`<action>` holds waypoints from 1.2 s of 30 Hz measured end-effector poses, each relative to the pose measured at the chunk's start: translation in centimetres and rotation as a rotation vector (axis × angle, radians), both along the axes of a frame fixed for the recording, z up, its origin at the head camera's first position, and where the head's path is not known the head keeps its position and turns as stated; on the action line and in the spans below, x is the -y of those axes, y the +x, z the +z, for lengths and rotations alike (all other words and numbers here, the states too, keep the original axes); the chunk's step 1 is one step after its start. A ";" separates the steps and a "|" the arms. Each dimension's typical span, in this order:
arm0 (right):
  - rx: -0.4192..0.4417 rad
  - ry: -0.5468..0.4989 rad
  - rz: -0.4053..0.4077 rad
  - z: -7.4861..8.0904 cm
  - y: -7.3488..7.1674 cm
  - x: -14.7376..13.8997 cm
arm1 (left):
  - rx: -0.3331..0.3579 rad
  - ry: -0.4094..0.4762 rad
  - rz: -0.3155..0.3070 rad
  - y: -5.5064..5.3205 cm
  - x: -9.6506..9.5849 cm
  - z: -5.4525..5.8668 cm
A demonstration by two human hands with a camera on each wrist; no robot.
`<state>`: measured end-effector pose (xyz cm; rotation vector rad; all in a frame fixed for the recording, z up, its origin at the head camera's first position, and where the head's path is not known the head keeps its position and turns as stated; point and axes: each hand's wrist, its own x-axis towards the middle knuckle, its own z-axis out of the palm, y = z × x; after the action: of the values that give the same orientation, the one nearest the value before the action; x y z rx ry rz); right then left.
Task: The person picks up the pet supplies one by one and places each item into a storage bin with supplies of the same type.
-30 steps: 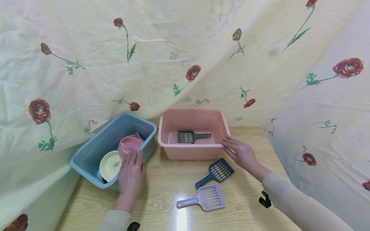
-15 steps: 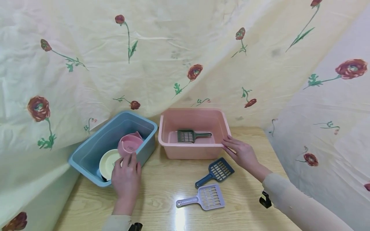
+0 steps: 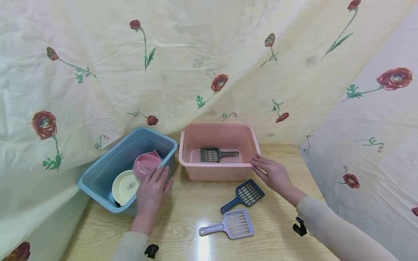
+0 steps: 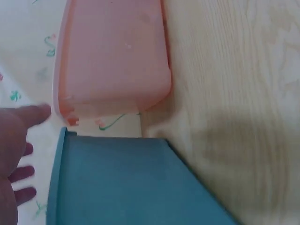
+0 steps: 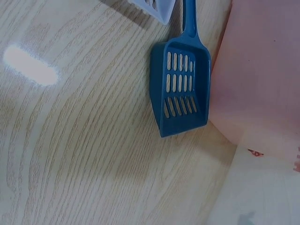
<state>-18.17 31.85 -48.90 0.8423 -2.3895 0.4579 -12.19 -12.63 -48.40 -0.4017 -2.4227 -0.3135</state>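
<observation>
My left hand (image 3: 152, 191) is over the near side of a blue plastic bin (image 3: 98, 166), fingers extended and spread. In the left wrist view its thumb and fingertips show beside the bin's rim, holding nothing. Inside that bin lie a pink bowl with ear-like points (image 3: 147, 163) and a cream bowl with a fish-bone print (image 3: 125, 188). At the front right corner of a pink plastic bin (image 3: 217, 172), my right hand (image 3: 273, 174) touches the rim with nearly straight fingers. A dark green slotted litter scoop (image 3: 210, 155) lies on the pink bin's floor.
On the wooden table (image 3: 177, 221), a navy slotted litter scoop (image 3: 249, 192) lies in front of the pink bin. A lavender litter scoop (image 3: 238, 223) lies nearer, close to its handle. Flower-printed cloth (image 3: 183, 61) hangs behind both bins.
My left hand drew back slightly over the blue bin's near side, then moved right and forward with its fingers spreading. The right hand stays at the pink bin's corner.
</observation>
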 end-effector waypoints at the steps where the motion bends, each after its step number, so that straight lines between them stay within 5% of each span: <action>1: -0.001 -0.001 0.002 0.0 0.0 0.0 | 0.007 -0.018 -0.033 -0.4 -0.1 0.1; 6: -0.012 -0.010 0.016 -0.2 0.0 0.0 | 0.047 -0.106 -0.188 -2.6 -0.8 0.5; 11: -0.014 -0.009 0.015 -0.2 0.0 0.0 | 0.061 -0.121 -0.271 -4.4 -1.9 -0.1; 25: -0.004 0.009 -0.004 0.1 0.2 0.3 | -0.144 0.071 -0.284 -6.8 -4.1 -2.7; 36: -0.004 0.032 -0.008 0.5 0.4 0.4 | -0.263 0.080 -0.329 -7.4 -5.3 -3.1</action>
<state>-17.81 31.50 -48.39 0.8464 -2.4014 0.4155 -19.63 -7.34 -51.54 -0.7586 -2.0772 -0.4679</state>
